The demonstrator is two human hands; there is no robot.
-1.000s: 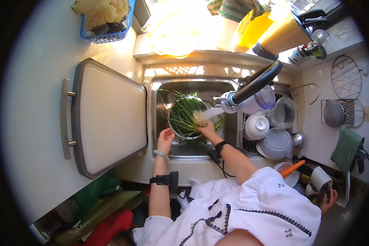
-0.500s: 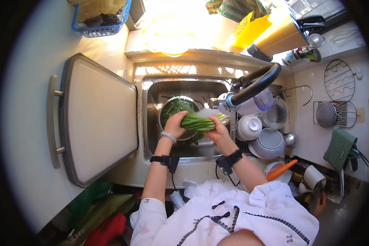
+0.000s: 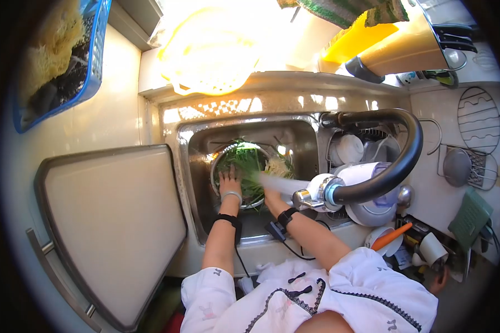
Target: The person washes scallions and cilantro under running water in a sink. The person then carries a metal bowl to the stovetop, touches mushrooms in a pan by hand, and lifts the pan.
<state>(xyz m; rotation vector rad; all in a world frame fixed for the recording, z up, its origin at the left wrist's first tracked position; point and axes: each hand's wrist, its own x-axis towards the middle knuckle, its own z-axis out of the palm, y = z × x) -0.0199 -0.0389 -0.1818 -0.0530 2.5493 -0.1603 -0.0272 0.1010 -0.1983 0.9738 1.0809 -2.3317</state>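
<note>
A round metal bowl (image 3: 214,175) sits in the sink (image 3: 197,213), with long green stalks, which look like garlic chives (image 3: 244,158), lying in it. My left hand (image 3: 229,180) is at the bowl's left side, fingers stretched and slightly apart on top of the greens. My right hand (image 3: 271,196) is at the bowl's lower right, beside the pale stalk ends (image 3: 279,167). Running water and blur hide its fingers, so its grip does not show. Water sprays leftward from the faucet (image 3: 316,191) across the greens.
A large cutting board (image 3: 114,227) stands left of the sink. The black curved faucet pipe (image 3: 408,144) arches over the right side. Bowls (image 3: 350,149) fill the rack behind it. A blue basket (image 3: 94,66) and a yellow strainer (image 3: 205,53) stand at the back.
The chive bunch, held up in both hands before, is now down in the bowl under the water. My left hand's fingers have spread. The view has shifted closer to the sink.
</note>
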